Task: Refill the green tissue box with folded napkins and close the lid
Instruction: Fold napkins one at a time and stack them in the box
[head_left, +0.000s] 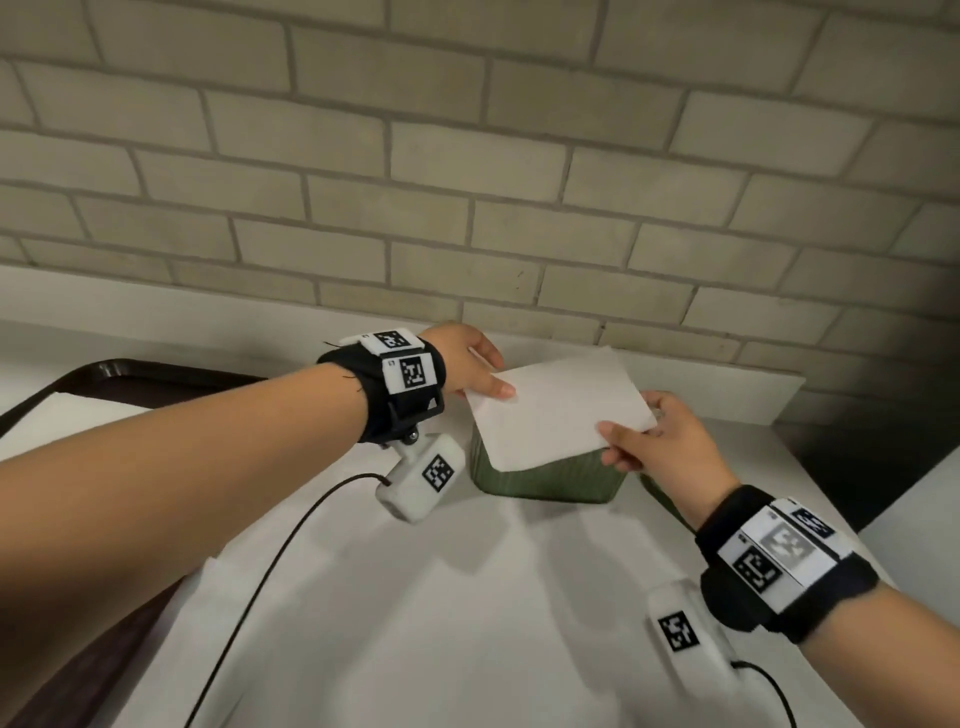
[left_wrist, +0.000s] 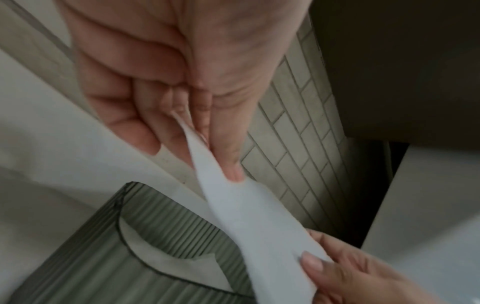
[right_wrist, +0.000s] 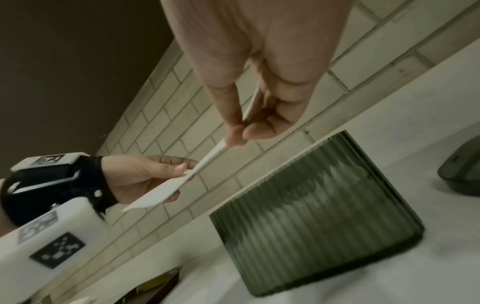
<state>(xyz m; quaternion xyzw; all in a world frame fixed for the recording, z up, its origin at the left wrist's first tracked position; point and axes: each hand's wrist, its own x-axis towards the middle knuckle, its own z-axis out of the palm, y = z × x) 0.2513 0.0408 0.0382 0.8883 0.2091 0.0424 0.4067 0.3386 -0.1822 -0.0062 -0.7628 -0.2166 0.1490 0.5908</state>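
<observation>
A folded white napkin (head_left: 561, 410) hangs flat just above the open top of the ribbed green tissue box (head_left: 545, 480) on the white counter. My left hand (head_left: 493, 376) pinches the napkin's far left corner, thumb on top. My right hand (head_left: 626, 431) pinches its near right corner. In the left wrist view the napkin (left_wrist: 246, 216) runs from my left fingers to my right hand (left_wrist: 337, 273), and the box (left_wrist: 116, 267) shows white napkins inside. The right wrist view shows the box (right_wrist: 311, 205) below the napkin (right_wrist: 166, 193) and a dark green lid (right_wrist: 462, 170) lying to its right.
A dark brown tray (head_left: 130, 376) holding white paper sits at the left of the counter (head_left: 415, 597). A brick wall (head_left: 467, 182) rises right behind the box. The counter ends at a dark gap (head_left: 841, 467) on the right. Camera cables trail from both wrists.
</observation>
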